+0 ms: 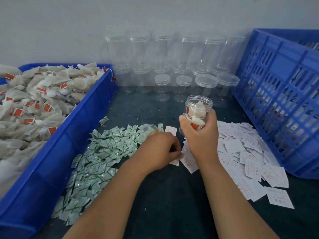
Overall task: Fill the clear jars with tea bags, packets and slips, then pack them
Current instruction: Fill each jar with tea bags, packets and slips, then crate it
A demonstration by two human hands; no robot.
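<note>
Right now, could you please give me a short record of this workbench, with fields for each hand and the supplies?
right hand: grips open jar partly filled with tea bags
left hand: fingers curled, pinching white slip
left side: green packets, blue tray of tea bags
right side: slips pile, blue crate
back: lidded empty jars

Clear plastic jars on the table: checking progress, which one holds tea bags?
The lidless clear jar in the right hand; white tea bags show inside, the jars by the wall look empty.
</note>
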